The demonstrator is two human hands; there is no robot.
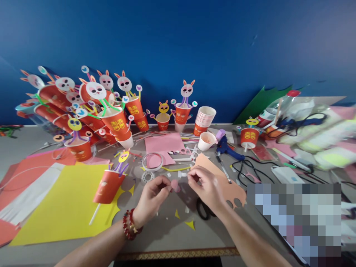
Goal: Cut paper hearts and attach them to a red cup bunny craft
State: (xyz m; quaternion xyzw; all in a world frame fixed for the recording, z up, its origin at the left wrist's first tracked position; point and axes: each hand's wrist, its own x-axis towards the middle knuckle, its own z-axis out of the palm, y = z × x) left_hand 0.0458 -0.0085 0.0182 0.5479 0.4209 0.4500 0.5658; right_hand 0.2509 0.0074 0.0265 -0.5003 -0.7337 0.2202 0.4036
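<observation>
My left hand (155,193), with a red bead bracelet (129,224) at its wrist, pinches a small pink paper piece (175,185) between thumb and fingertips. Just to the right, my right hand (204,183) has thumb and fingers closed in a pinch. Whatever it may hold is too small to make out. Under the right hand lie the black handles of scissors (203,208), partly covered by the wrist. A peach paper sheet (214,168) with round cut-outs extends behind that hand. A roll of clear tape (152,161) and a white ring (147,177) rest beyond the left hand.
Red paper cups with rabbit faces (115,122) crowd the back left. A yellow sheet (58,207) covers the left side, with a red cup figure (108,185) over its edge. Stacked cups (205,118), a blue glue gun (226,148), a pen (224,168) and black cables stand or lie rightward.
</observation>
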